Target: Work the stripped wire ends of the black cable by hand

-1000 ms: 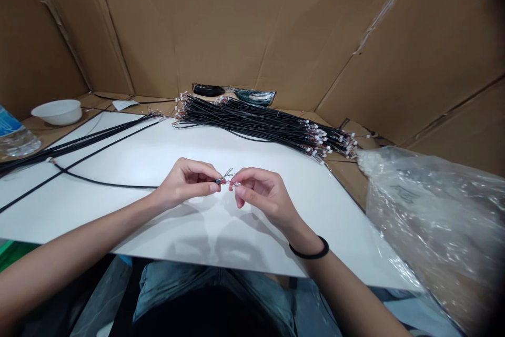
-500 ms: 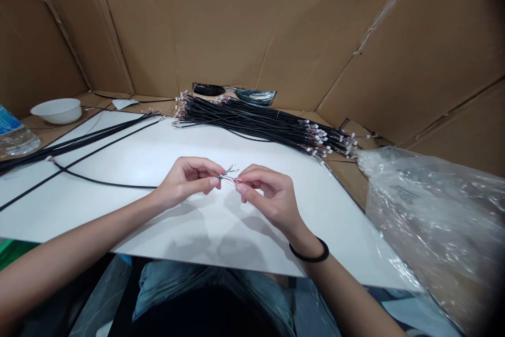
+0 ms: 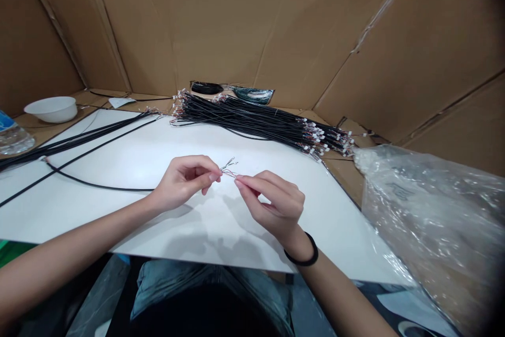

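Over the white board [image 3: 205, 142], my left hand [image 3: 185, 179] pinches the end of a black cable [image 3: 102, 186] whose length runs off to the left along the board. Thin wires [image 3: 228, 166] fan out past the fingertips, some dark and some reddish. My right hand [image 3: 276, 200] is closed in a pinch on the tips of the reddish wires, just right of the left hand. The darker wires stick up free between the two hands. How the wire ends are finished is too small to make out.
Behind the hands lies a large bundle of black cables [image 3: 244, 119] with white connectors. More black cables [image 3: 79, 140] lie at left, near a white bowl [image 3: 52, 110] and a water bottle [image 3: 14, 134]. Clear plastic bags [image 3: 426, 205] cover the right side. Cardboard walls [image 3: 229, 21] enclose the back.
My right hand has turned and its fingers have straightened into a finer pinch at the reddish wire tips. The left hand keeps its hold. The view has shifted slightly.
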Tool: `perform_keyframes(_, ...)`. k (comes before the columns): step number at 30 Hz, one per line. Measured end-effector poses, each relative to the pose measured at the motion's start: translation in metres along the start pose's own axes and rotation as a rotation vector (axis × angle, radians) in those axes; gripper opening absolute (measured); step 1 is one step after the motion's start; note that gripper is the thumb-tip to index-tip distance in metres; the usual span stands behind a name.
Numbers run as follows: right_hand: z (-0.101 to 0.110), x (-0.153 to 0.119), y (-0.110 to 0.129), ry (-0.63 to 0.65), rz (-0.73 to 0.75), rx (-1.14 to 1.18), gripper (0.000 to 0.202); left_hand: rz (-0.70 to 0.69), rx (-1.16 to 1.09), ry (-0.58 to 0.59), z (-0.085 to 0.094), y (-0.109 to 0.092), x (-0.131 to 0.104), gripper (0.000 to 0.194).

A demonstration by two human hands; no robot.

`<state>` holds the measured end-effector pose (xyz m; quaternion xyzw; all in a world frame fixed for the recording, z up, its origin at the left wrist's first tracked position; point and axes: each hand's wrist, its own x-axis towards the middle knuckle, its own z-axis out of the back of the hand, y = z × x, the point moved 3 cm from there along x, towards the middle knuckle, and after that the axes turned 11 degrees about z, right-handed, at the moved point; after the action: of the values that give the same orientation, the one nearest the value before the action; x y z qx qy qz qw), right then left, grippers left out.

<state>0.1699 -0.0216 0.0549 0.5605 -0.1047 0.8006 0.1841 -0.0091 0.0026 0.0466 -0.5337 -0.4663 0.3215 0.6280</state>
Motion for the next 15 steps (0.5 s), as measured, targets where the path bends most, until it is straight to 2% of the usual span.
perform_keyframes(8, 0.0005, -0.0080, 0.0063, 0.050, 0.219, -0.153, 0.022, -0.084, 0.076, -0.021, -0.0017, -0.0018, -0.0026, 0.012)
perform_keyframes(15, 0.0009, -0.0105, 0.0106, 0.050, 0.288, -0.227, 0.028, -0.078, 0.054, -0.037, -0.0024, -0.0014, -0.0029, 0.013)
